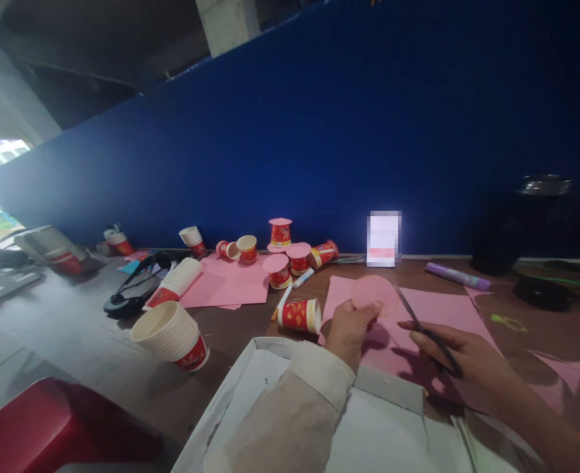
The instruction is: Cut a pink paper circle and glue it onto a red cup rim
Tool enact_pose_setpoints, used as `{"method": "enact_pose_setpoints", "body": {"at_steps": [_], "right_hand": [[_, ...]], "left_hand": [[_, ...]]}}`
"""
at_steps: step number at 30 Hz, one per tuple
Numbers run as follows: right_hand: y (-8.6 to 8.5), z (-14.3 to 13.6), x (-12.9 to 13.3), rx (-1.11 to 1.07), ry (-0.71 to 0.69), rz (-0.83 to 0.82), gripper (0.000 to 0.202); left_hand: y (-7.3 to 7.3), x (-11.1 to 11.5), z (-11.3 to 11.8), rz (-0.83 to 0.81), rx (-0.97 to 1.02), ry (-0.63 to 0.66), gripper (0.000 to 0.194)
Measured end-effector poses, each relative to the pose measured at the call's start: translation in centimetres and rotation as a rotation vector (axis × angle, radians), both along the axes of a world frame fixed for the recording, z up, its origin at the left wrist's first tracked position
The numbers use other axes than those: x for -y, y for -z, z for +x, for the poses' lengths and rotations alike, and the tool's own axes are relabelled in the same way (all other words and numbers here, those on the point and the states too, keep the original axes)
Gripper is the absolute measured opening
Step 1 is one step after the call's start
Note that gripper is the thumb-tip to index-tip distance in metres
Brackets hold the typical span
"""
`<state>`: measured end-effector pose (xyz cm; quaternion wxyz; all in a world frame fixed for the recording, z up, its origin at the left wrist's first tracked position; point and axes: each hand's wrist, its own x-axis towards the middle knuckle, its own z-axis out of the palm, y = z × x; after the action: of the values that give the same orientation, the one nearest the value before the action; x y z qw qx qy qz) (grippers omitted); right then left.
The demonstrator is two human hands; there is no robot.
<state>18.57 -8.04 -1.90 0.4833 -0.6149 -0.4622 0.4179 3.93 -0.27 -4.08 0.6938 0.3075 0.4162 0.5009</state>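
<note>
My left hand [353, 328] pinches the lower left edge of a round piece of pink paper [374, 294]. To its right, my right hand [450, 351] is closed on dark scissors [430, 334], whose blades point up and left to the right edge of the pink circle. Whether the blades touch the paper is hard to tell. Under both hands lies a large pink sheet [432, 309]. A red and cream paper cup [299, 316] lies on its side left of my left hand.
Stacked paper cups [171, 335] stand at the left, near black headphones [122, 303]. Cups topped with pink discs [280, 231] are at the back. A purple tube [457, 276] lies at the right. A white box [250, 374] is in front.
</note>
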Motion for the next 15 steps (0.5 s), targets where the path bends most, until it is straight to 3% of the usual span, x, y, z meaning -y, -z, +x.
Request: {"method": "enact_pose_setpoints", "body": {"at_steps": [5,8,12,15], "right_hand": [[-0.24,-0.09,0.09,-0.044,-0.004,-0.047,0.049],[-0.50,-0.10,0.23,0.004,-0.009,-0.049,0.044],[-0.69,-0.41,0.32,-0.127,-0.011,-0.016,0.035],[-0.78,-0.46,0.28,-0.067,-0.002,-0.016,0.035]], "left_hand": [[0.14,0.03,-0.11,0.053,-0.032,0.056,0.047],[0.24,0.01,-0.05,0.068,-0.044,0.043,0.049],[0.37,-0.04,-0.02,0.065,-0.044,0.047,0.052],[0.37,-0.01,-0.07,0.063,-0.035,0.053,0.051]]}}
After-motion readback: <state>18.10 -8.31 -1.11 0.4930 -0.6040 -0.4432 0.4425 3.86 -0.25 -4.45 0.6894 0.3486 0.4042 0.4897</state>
